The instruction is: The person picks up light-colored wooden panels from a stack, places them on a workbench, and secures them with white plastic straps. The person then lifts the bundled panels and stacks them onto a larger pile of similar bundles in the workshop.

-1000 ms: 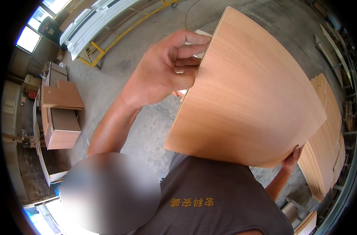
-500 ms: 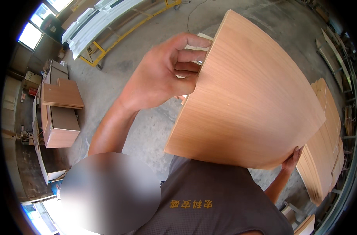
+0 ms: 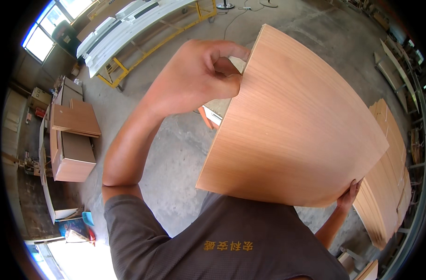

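A flat wood-grain panel [image 3: 292, 126] is held up tilted in front of my chest, its pale smooth face towards me. My left hand [image 3: 208, 77] is closed on the panel's upper left edge, with its thumb side against the edge and some fingertips hidden behind the board. At the lower right corner, my right hand [image 3: 348, 193] grips the panel's edge; its fingers show against the board and the rest is partly hidden.
Behind the panel, a white-sided thing with an orange leg [image 3: 207, 117] shows partly. A stack of wood-grain panels [image 3: 386, 186] lies at my right. To the left are boards and boxes [image 3: 75, 119]. A yellow-framed trolley [image 3: 124, 70] carries white pieces at the far left.
The panel's top edge has dropped slightly in the picture. My left hand has shifted its grip, its fingers now curled closer together at the edge. My right hand stays at the corner.
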A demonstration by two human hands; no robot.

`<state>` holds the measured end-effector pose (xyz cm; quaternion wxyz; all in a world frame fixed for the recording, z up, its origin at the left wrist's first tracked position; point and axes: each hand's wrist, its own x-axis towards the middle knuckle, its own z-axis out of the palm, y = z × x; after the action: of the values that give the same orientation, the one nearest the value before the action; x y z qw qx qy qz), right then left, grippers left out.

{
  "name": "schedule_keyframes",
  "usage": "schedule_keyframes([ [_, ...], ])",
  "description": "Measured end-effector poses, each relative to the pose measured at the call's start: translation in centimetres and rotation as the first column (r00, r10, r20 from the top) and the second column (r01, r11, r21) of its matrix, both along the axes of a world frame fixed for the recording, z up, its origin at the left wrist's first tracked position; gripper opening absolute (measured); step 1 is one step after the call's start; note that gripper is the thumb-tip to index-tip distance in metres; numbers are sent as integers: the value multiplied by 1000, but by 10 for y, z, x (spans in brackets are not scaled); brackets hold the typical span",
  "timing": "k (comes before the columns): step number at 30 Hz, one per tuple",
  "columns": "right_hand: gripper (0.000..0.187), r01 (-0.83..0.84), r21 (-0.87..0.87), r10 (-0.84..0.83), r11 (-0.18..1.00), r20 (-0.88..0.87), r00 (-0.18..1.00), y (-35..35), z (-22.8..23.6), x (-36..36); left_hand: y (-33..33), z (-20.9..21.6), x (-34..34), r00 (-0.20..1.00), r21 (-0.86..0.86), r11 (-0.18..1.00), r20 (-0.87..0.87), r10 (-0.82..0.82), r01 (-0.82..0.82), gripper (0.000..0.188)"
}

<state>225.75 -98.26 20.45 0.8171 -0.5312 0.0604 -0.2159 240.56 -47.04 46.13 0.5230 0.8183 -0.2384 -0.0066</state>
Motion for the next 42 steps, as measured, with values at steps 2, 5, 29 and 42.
schedule_keyframes([
  [2, 67, -15, 19, 15, 1000, -3, 1000, 2, -2, 0, -2, 0, 1, 1000, -9, 1000, 13, 3, -3, 35],
  [5, 67, -32, 38, 32, 999, -9, 999, 10, -7, 0, -6, -1, 1, 1000, -52, 999, -8, -15, 15, 37],
  [29, 54, -91, 164, 113, 982, -135, 984, 39, -89, 60, -102, -20, 17, 744, -660, 467, 216, -632, 589, 134],
  [42, 46, -44, 83, 52, 996, -93, 994, 66, -74, 41, -114, -17, 18, 901, -840, 482, 20, -433, 250, 72],
])
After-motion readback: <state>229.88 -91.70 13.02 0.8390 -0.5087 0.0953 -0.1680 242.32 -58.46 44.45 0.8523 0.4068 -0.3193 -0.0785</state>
